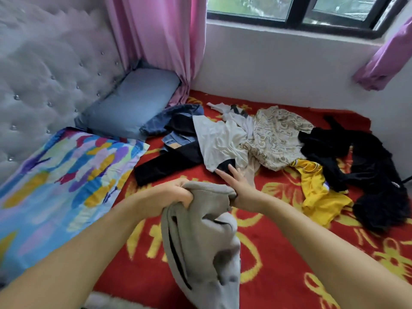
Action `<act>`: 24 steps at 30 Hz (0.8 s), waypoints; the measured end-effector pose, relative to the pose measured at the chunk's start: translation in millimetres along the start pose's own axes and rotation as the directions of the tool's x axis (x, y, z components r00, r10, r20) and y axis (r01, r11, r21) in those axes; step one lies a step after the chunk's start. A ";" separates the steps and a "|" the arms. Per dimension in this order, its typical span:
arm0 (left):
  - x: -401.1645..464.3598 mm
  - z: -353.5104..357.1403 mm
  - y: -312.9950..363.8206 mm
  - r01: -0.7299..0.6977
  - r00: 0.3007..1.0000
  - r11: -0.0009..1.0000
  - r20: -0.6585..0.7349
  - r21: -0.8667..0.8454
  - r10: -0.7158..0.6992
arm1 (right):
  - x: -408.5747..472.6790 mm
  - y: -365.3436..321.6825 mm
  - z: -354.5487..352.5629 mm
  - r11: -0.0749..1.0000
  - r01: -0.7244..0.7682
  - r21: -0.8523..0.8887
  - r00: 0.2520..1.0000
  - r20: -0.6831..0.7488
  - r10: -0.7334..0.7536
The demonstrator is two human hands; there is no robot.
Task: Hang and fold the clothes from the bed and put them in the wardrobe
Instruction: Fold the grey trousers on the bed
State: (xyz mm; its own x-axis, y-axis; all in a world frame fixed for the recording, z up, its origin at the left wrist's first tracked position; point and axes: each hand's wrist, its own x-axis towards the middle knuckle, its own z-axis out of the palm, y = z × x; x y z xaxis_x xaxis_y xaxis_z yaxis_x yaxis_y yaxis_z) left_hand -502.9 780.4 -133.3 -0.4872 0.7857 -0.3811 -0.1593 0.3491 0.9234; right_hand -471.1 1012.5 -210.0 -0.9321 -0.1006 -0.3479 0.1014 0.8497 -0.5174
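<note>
A grey ribbed knit garment point(200, 241) is held up over the near part of the bed point(278, 253), hanging in soft folds with a dark slit-like opening along its side. Its upper edge is bunched in the left hand point(171, 196), whose fingers are curled tightly into the cloth. The other end of that edge is met by the right hand point(239, 190); its fingers are seen stretched out straight towards the pile, and whether the thumb pinches the knit cannot be told, as it is hidden behind the fabric. The bed is covered by a plush red blanket patterned with yellow flowers. Farther back a loose heap is spread: a dark trouser leg point(165, 163), folded blue denim point(176, 141), a thin white T-shirt point(220, 143), a cream printed top point(274, 139), a shiny yellow jersey point(318, 192) and crumpled black clothing point(367, 166). Against the tufted grey headboard point(44, 74) a pale blue pillow point(133, 103) and a smooth multicoloured pillow point(60, 181) are laid.
</note>
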 end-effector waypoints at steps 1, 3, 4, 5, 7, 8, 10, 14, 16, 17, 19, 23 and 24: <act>-5.0 -9.6 3.6 -0.015 0.999 1.000 -0.052 -0.010 0.014 | 3.6 -8.4 1.9 0.998 0.065 -0.022 0.995 0.075 -0.063; -11.4 -26.2 10.9 -0.081 0.989 0.995 -0.125 -0.055 0.074 | 9.3 -26.3 3.4 0.986 0.161 0.047 0.969 0.182 -0.167; -13.1 -33.4 14.8 -0.125 0.982 0.989 -0.152 -0.076 0.112 | 10.8 -33.7 2.0 0.982 0.155 0.109 0.968 0.179 -0.173; -14.1 -41.7 18.7 -0.165 0.971 0.983 -0.185 -0.082 0.148 | 11.1 -38.9 -3.2 0.978 0.124 0.166 0.979 0.138 -0.148; -13.4 -63.4 22.5 -0.197 0.945 0.980 -0.271 -0.024 0.183 | 11.1 -36.3 -21.9 0.971 0.067 0.228 0.998 -0.031 -0.062; -13.0 -74.7 22.4 -0.180 0.931 0.983 -0.314 0.046 0.185 | 10.5 -31.2 -35.0 0.972 0.040 0.232 0.990 -0.137 -0.008; -8.5 -93.3 18.8 -0.110 0.919 0.972 -0.351 0.207 0.178 | 1.7 -19.5 -67.4 0.967 0.015 0.256 0.930 -0.358 0.080; 12.4 -107.5 10.1 -0.015 0.910 0.860 -0.350 0.510 0.224 | -25.7 -17.0 -132.1 0.982 0.052 0.184 0.851 -0.523 0.053; 27.3 -111.3 9.5 0.019 0.879 0.756 -0.371 0.655 0.299 | -37.9 -21.8 -151.1 1.000 0.010 -0.001 0.875 -0.484 -0.009; 34.6 -114.0 8.1 0.047 0.862 0.702 -0.384 0.710 0.330 | -45.2 -25.6 -158.1 0.997 0.000 -0.074 0.882 -0.469 -0.035; 47.9 -118.5 1.4 0.121 0.828 0.628 -0.427 0.769 0.363 | -64.3 -34.9 -171.0 0.992 -0.013 -0.129 0.894 -0.445 -0.047; 62.4 -120.3 -10.8 0.182 0.753 0.612 -0.509 0.770 0.416 | -103.9 -59.3 -188.6 0.974 -0.110 -0.199 0.964 -0.260 0.056; 64.4 -121.9 -11.4 0.173 0.719 0.626 -0.531 0.760 0.447 | -110.3 -62.0 -191.8 0.944 -0.160 -0.288 0.970 -0.223 0.097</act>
State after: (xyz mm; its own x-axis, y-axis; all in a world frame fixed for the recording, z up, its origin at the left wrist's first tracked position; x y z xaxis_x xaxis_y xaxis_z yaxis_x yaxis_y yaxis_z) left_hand -637.1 764.9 -162.9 -0.8781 0.4500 0.1628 0.4691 0.7425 0.4782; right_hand -441.3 1070.1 10.4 -0.9718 0.1001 -0.2133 0.1453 0.9673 -0.2079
